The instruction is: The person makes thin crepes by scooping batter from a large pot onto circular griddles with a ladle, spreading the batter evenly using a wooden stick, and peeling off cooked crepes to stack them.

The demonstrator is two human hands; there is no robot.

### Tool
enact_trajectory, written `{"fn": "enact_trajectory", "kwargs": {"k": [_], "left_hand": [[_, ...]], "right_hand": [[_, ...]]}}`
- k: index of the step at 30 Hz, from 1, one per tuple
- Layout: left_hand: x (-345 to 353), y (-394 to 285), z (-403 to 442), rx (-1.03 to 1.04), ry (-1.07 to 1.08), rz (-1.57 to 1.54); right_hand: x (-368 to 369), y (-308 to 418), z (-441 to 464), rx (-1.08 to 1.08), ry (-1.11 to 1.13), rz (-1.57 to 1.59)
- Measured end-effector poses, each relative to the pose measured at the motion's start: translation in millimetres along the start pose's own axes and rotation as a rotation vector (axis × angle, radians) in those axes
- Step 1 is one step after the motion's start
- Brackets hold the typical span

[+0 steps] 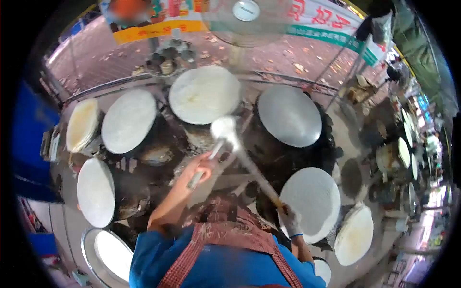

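My left hand point(198, 172), bare, is closed around the pale handle of a tool point(217, 148) that slants up and forward. My right hand point(290, 221), in a light glove with a blue cuff, grips a long stick point(257, 175) with a tan lower end. Both tools meet at a white, batter-coated blob point(224, 127), blurred, so I cannot tell which tool it belongs to. Just beyond it is a round griddle point(205, 95) covered with a pale sheet. Beside my right hand is another griddle point(311, 201) with a greyish-white surface.
A bare-looking grey griddle point(290, 116) stands front right. More white-covered griddles point(128, 122) point(96, 193) curve round the left. Stacked flat pancakes lie at far left point(81, 126) and right point(354, 235). A metal basin point(89, 257) holds white stuff. A fan point(246, 19) stands ahead.
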State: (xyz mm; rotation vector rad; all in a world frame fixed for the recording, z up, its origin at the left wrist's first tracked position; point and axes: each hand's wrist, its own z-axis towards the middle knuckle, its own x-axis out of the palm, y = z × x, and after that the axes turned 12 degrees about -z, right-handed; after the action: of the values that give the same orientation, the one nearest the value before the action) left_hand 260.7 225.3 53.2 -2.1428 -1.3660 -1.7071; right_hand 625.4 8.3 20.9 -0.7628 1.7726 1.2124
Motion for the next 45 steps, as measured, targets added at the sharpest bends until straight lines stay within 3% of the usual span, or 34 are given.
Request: {"fn": "enact_trajectory", "kwargs": {"k": [1,2,3,5,7,8,11,13,14,15,16,17,19,20,23,24,25,27,28,29,30,31,34,35,37,38,39,41,42,43,45], "left_hand": [[23,-2,42,-0.181,-0.033,-0.042],[52,6,76,-0.255,-0.02,0.161],[81,16,109,-0.331,0.003,0.367],[122,21,180,-0.354,-0.095,0.729],[158,43,223,-0.272,0.027,1.09],[171,50,250,-0.253,-0.015,1.207],[154,51,358,-0.07,-0.162,1.509],[131,55,398,-0.003,-0.022,1.692],[116,36,449,-0.118,-0.211,1.708],[100,24,458,0.093,-0.162,2.005],[91,13,463,0.349,-0.084,2.284],[100,2,472,0.662,0.013,2.534],[123,-13,466,0.694,0.087,2.68],[129,-14,460,0.706,0.117,2.747],[137,-6,461,0.75,0.293,2.879],[141,2,460,0.775,0.246,2.806],[152,14,463,0.812,0.209,2.748],[186,11,464,0.907,0.263,2.605],[200,8,460,0.94,0.339,2.513],[221,17,434,0.763,0.258,2.486],[242,25,408,0.6,0.167,2.452],[230,5,414,0.61,0.245,2.477],[154,-83,390,0.724,0.574,2.456],[135,-104,366,0.817,0.782,2.384],[125,-126,298,0.568,0.437,2.436],[118,-138,276,0.62,0.429,2.468],[113,-146,263,0.664,0.415,2.495],[109,-155,247,0.567,0.335,2.443],[104,-157,239,0.526,0.289,2.409],[105,-150,229,0.462,0.202,2.387],[126,-137,222,0.364,0.035,2.353]], "right_hand": [[-19,-6,2,0.113,-0.07,-0.018],[-27,-22,10,0.212,-0.127,-0.193],[-25,-44,16,0.293,-0.242,-0.156],[-59,-32,29,0.388,-0.343,-0.025],[-78,3,54,0.392,-0.52,0.285],[-80,16,66,0.38,-0.615,0.437],[-41,18,124,0.343,-0.52,0.215],[-14,21,173,0.368,-0.512,0.047],[-1,22,197,0.408,-0.488,-0.043],[11,14,208,0.505,-0.37,-0.117],[17,10,207,0.488,-0.481,-0.064],[-1,19,209,0.598,-0.46,0.166],[-49,53,187,0.799,-0.362,0.617],[-42,57,191,0.692,-0.551,0.81],[20,37,262,0.42,-0.819,0.873],[6,51,266,0.524,-0.569,0.558],[-3,57,262,0.627,-0.599,0.213],[2,22,268,0.579,-0.631,0.271],[1,12,272,0.671,-0.587,0.263],[-10,35,280,0.584,-0.721,0.579],[3,46,301,0.628,-0.706,0.718],[16,49,332,0.666,-0.695,0.852],[7,48,381,0.739,-0.514,0.265],[-16,54,364,0.832,-0.543,0.095],[-23,24,330,0.562,-0.587,0.524],[-41,52,303,0.55,-0.661,0.613],[14,36,320,0.481,-0.832,1.17],[53,72,351,0.621,-0.868,0.806],[44,106,362,0.588,-0.82,0.819],[16,118,359,0.554,-0.551,0.783],[5,95,340,0.409,-0.672,0.708]]}}
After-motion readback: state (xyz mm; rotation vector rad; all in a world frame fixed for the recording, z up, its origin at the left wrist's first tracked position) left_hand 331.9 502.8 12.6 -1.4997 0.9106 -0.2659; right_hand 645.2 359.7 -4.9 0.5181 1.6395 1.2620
